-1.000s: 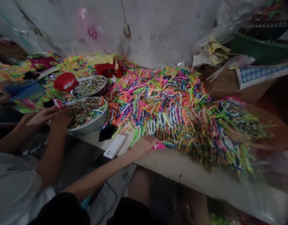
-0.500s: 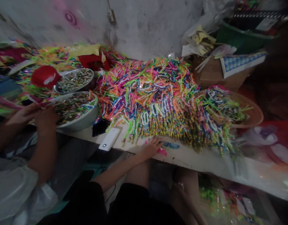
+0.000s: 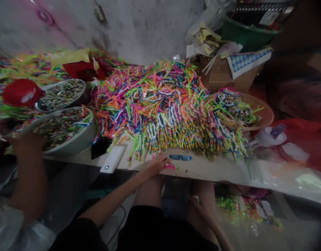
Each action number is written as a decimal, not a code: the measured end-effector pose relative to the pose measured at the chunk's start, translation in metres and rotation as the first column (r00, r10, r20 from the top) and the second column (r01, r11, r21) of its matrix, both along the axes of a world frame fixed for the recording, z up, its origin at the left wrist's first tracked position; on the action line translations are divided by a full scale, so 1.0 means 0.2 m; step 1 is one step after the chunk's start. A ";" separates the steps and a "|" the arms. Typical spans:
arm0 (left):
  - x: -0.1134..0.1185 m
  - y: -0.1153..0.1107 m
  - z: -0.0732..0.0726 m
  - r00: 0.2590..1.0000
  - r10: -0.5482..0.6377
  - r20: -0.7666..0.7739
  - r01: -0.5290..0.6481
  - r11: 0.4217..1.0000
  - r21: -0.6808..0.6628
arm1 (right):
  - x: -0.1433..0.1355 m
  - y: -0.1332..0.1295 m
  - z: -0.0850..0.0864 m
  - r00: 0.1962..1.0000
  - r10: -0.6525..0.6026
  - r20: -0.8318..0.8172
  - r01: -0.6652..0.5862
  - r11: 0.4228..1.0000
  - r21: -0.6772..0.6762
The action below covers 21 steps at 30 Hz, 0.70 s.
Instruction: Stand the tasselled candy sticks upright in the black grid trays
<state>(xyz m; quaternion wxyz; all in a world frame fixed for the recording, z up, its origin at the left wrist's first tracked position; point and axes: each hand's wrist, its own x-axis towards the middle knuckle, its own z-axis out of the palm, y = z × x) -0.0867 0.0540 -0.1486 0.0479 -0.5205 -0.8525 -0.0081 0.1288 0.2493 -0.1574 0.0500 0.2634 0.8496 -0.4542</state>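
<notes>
My left hand [image 3: 158,165] lies at the front edge of the table, fingers stretched out flat, beside pink scraps [image 3: 169,166]. Just right of its fingertips is a pair of blue-lensed toy sunglasses [image 3: 180,157]. Behind them spreads a big pile of colourful plastic strips [image 3: 150,89], its front row made of short patterned sticks [image 3: 176,137] lined up side by side. Below the table, my right hand [image 3: 201,206] is by my right knee, its fingers curled around something small and whitish that I cannot make out.
A white power bank [image 3: 112,159] lies left of my hand. Further left are a filled white basin [image 3: 79,141], a metal bowl [image 3: 82,96] and a co-worker's arm [image 3: 31,174]. To the right stand an orange basin [image 3: 267,116], a cardboard box [image 3: 228,80] and a white cup [image 3: 267,137].
The view has turned to the right. My left hand has slid slightly away from the sunglasses, which now show whole. The co-worker's hands have moved at the white basin.
</notes>
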 end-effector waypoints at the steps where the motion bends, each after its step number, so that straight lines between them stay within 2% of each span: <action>1: -0.01 0.00 0.01 1.000 -0.024 0.010 0.024 1.000 -0.006 | 0.00 0.00 0.00 1.000 0.014 0.002 -0.014 1.000 -0.010; 6: -0.05 -0.01 0.07 0.991 -0.130 0.016 0.131 0.990 -0.050 | -0.01 0.01 0.02 0.997 0.065 0.039 -0.062 0.995 -0.073; 11: -0.10 0.01 0.08 0.982 -0.187 0.013 0.188 0.978 -0.094 | 0.00 0.02 0.01 0.996 0.067 0.057 -0.062 0.993 -0.097; 16: -0.12 0.04 0.07 0.976 -0.216 0.012 0.216 0.970 -0.114 | 0.03 0.03 -0.05 0.996 0.079 0.045 -0.073 0.990 -0.124; 21: -0.14 0.06 0.02 0.972 -0.233 0.009 0.233 0.966 -0.112 | 0.04 0.03 -0.10 0.998 0.067 0.009 -0.065 0.985 -0.160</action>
